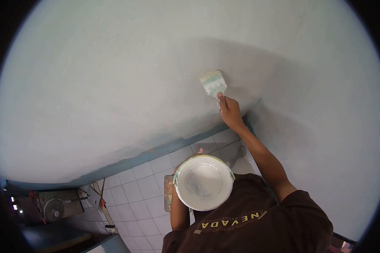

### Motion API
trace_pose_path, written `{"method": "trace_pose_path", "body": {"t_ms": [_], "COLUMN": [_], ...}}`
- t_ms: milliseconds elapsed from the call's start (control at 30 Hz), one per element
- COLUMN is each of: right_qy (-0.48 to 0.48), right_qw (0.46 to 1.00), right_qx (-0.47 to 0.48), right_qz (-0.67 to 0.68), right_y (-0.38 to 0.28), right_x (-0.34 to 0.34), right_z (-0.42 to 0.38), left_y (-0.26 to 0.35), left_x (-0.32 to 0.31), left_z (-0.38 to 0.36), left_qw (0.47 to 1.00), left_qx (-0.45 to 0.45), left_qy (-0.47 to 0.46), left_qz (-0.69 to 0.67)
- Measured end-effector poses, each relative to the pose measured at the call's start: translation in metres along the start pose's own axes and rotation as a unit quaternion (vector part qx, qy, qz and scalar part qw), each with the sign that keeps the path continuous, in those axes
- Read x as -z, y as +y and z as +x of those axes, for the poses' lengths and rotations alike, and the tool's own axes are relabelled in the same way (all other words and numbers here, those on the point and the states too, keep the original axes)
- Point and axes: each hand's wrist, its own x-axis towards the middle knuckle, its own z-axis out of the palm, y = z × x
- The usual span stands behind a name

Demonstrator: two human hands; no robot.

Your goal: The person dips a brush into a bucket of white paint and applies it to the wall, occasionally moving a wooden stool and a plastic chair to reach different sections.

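White paint, one bucket [203, 182]: round, pale inside, with a thin coat of paint pooled at the bottom and a greenish smear along the rim. I hold it up in front of my chest; my left hand [199, 152] is under and behind it, only a fingertip showing above the far rim, so I cannot tell how the fingers are set.

One brush [213, 83]: flat and wide, bristles whitish with green flecks, bristle end up and pressed against the wall [114, 84]. My right hand [229, 110] is closed round its handle, arm stretched out and up from the shoulder.

Wall, pale plaster: a greyer patch surrounds the brush, running right toward the corner where a second wall [325, 147] meets it. A blue-green band [156, 154] runs along the foot of the wall.

Floor [135, 194]: white square tiles, far below me.

One fan [54, 209]: small and grey, at the lower left beside a dark box, well apart from the bucket.

Long wooden strip [104, 206]: lies on the tiles near the fan.

One brown shirt [249, 223], printed lettering, on me.
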Motion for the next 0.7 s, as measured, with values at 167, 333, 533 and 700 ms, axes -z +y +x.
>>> {"method": "trace_pose_path", "body": {"t_ms": [167,333,533,700], "right_qy": [0.035,-0.087,-0.037,-0.021], "right_qw": [0.996,0.954,0.963,0.989], "right_qx": [0.044,-0.236,-0.262,-0.138], "right_qz": [-0.064,-0.166,-0.054,-0.052], "right_y": [0.128,0.234,0.198,0.090], "right_x": [-0.047,-0.064,-0.056,-0.015], "right_z": [0.037,0.041,0.053,0.024], "left_y": [0.010,0.008,0.000,-0.005], "left_x": [-0.005,-0.001,0.005,0.001], "left_z": [-0.016,-0.008,-0.008,-0.008], "left_qw": [0.997,0.998,1.000,0.999], "left_qx": [0.071,0.048,0.010,-0.004], "left_qy": [-0.033,-0.016,-0.007,-0.015], "left_qz": [-0.020,-0.022,-0.029,-0.031]}}
